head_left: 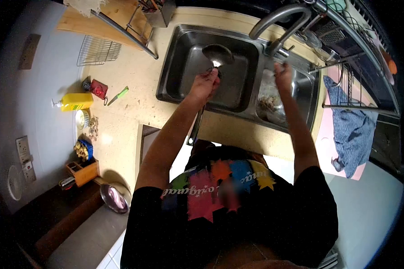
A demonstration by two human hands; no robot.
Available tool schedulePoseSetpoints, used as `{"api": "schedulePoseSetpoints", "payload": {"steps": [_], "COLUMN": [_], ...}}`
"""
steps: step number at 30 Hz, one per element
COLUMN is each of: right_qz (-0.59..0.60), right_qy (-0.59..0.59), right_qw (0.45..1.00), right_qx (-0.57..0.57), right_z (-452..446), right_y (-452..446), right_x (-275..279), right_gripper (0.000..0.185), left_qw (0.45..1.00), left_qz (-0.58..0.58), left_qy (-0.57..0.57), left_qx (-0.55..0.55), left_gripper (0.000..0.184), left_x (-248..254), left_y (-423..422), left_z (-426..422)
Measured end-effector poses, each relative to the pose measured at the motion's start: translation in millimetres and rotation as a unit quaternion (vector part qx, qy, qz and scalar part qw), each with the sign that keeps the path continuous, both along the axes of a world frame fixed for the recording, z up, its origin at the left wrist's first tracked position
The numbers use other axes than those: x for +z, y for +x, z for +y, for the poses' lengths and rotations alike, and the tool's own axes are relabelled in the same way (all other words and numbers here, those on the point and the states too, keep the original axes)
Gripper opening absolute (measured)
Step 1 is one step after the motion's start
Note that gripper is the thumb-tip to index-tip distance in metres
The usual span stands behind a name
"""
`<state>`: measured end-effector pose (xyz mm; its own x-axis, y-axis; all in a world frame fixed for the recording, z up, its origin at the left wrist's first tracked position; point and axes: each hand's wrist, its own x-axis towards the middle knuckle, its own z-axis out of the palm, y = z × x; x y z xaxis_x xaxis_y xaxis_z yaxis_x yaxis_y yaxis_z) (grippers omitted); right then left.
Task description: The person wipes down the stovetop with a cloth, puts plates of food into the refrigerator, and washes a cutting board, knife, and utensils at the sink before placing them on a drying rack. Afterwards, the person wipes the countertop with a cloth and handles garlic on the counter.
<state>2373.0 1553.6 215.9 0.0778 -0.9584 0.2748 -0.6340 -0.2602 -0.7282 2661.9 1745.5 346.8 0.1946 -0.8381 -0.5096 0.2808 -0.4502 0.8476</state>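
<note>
My left hand [205, 85] is closed around the handle of a metal ladle [217, 54]. The ladle's round dark bowl is over the large left sink basin [197, 87], and its long handle runs back past my forearm and over the counter edge. My right hand [283, 74] is over the smaller right basin [296, 114], just below the tap [280, 47]. Its fingers are blurred, so I cannot tell whether they touch the tap lever. Scraps of food waste [269, 104] lie in the right basin beneath this hand.
Left on the counter are a green-handled knife [118, 95], a red pouch [99, 89] and a yellow soap bottle [76, 102]. A pan [115, 198] sits farther down. At right, a metal dish rack [361, 107] and a blue cloth [353, 125] flank the sink.
</note>
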Motion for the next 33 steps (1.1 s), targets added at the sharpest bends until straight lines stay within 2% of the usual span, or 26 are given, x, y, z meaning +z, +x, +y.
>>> {"api": "schedulePoseSetpoints", "payload": {"steps": [2,3,5,8,10,12,14,16,17,20,23,25,27,28,29,30,31,32,33], "right_qz": [0.157,0.155,0.142,0.102,0.125,0.090,0.121,0.082,0.082,0.104,0.074,0.081,-0.073,-0.162,-0.222,-0.197,-0.140,-0.082,-0.083], "right_qy": [-0.195,-0.194,-0.044,-0.052,-0.036,0.008,-0.010,0.042,0.042,-0.067,0.001,-0.048,-0.105,-0.082,-0.161,-0.085,-0.074,-0.062,-0.059], "right_qw": [0.957,0.958,0.984,0.986,0.984,0.991,0.988,0.991,0.991,0.992,0.992,0.974,0.967,0.982,0.961,0.964,0.962,0.953,0.954], "right_qx": [-0.145,-0.141,-0.103,-0.124,-0.122,-0.103,-0.100,-0.092,-0.092,-0.037,-0.106,-0.208,-0.220,-0.060,0.023,0.155,0.222,0.286,0.282], "right_z": [-53.7,-76.9,-114.6,-100.2,-107.5,-108.7,-141.3,-161.7,-166.0,-169.9,-168.0,-160.1,-101.8,-76.6,-28.5,7.5,34.4,49.5,48.1], "right_y": [-4.0,-7.4,-15.3,0.5,-3.1,-7.0,-28.6,-40.2,-44.4,-47.4,-43.0,-33.4,15.2,28.5,63.5,82.5,107.5,122.8,125.3], "right_x": [27.1,28.8,29.8,62.3,63.8,68.3,28.8,5.9,-4.0,-14.0,-13.3,-16.0,19.4,13.3,29.9,49.3,77.4,96.6,96.6], "right_gripper": [0.045,0.045,0.043,0.043,0.043,0.043,0.044,0.044,0.044,0.043,0.041,0.039,0.038,0.037,0.032,0.031,0.030,0.030,0.030], "left_qw": [1.000,0.998,0.998,0.997,0.996,0.993,0.993,0.992,0.992,0.992,0.991,0.990,0.994,0.993,0.992,0.991,0.991,0.991,0.989], "left_qz": [-0.027,-0.051,-0.051,-0.062,-0.074,-0.059,-0.038,-0.019,-0.036,-0.044,-0.029,-0.024,-0.002,-0.001,-0.009,-0.015,-0.014,-0.027,-0.039], "left_qy": [0.015,0.028,0.037,0.028,0.012,0.028,0.034,0.038,0.044,0.035,0.016,0.013,0.013,0.012,0.018,0.026,0.028,-0.007,-0.041], "left_qx": [0.004,0.000,-0.019,-0.042,-0.046,-0.096,-0.110,-0.121,-0.117,-0.115,-0.127,-0.138,-0.113,-0.113,-0.122,-0.130,-0.130,-0.133,-0.138], "left_gripper": [0.040,0.042,0.043,0.045,0.046,0.047,0.047,0.048,0.048,0.049,0.049,0.048,0.041,0.041,0.039,0.037,0.037,0.035,0.033], "left_x": [4.3,4.7,-3.0,-26.6,-40.1,-41.0,-37.5,-27.9,-21.5,-19.7,-31.0,-40.3,-31.6,-31.0,-30.7,-31.3,-37.5,-49.5,-61.9], "left_y": [-5.5,-8.7,-9.6,-17.2,-17.8,-18.6,-20.9,-23.0,-25.9,-27.8,-25.6,-26.2,-29.6,-29.5,-29.0,-29.6,-30.8,-31.9,-32.6], "left_z": [-9.4,-14.0,-23.5,-36.4,-43.0,-46.4,-48.0,-49.7,-50.0,-50.2,-56.1,-58.2,-60.6,-63.0,-64.9,-65.3,-66.3,-67.4,-66.8]}}
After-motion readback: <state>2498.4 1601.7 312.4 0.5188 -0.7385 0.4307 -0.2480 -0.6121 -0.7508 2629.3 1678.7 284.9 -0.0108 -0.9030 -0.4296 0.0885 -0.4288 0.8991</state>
